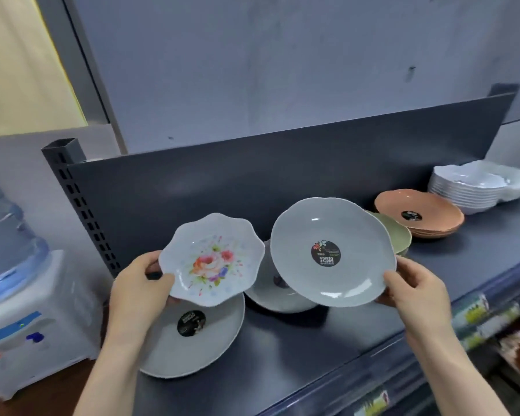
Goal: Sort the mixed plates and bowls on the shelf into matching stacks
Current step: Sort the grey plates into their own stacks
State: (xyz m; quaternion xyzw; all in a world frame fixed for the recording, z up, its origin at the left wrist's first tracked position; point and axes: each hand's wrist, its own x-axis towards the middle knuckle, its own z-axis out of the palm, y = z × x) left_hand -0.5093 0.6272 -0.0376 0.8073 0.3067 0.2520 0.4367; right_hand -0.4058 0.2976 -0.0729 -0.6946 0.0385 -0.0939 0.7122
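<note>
free: bare shelf front | blocked: back panel behind; orange stack, white bowls right

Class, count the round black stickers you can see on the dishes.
4: on the held grey plate, the front-left grey plate, the orange stack, and, half hidden, the middle grey plate. Stacked dishes may hide more.

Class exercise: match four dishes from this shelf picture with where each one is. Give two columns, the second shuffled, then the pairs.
1. white scalloped plate with a flower print
2. grey round plate tilted toward the camera
3. stack of orange plates
4. stack of white wavy-edged bowls

A. far right end of the dark shelf
B. held in the left hand
C. on the shelf, beside the green dishes
D. held in the right hand

Pairs: 1-B, 2-D, 3-C, 4-A
</note>
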